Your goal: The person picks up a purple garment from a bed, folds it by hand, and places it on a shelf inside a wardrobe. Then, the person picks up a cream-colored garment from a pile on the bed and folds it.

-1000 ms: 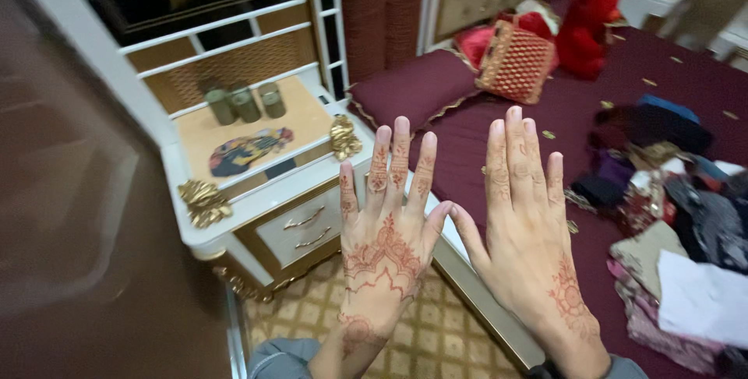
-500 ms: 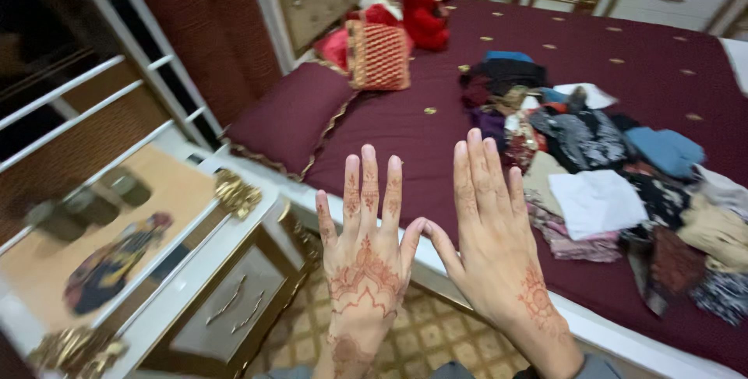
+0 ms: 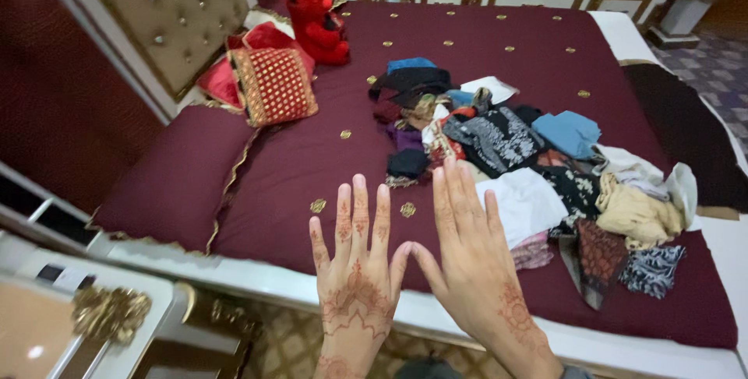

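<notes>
Side by side, flat hands (image 3: 413, 270), fingers spread

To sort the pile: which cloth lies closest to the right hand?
The plain white cloth, just beside the right hand; the others are patterned or coloured and farther.

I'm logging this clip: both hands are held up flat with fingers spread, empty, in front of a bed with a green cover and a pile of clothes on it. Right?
Not quite: the bed cover is maroon, not green, as the head view shows. The rest holds: the left hand and right hand are flat, spread and empty, with the pile of clothes on the bed.
</notes>
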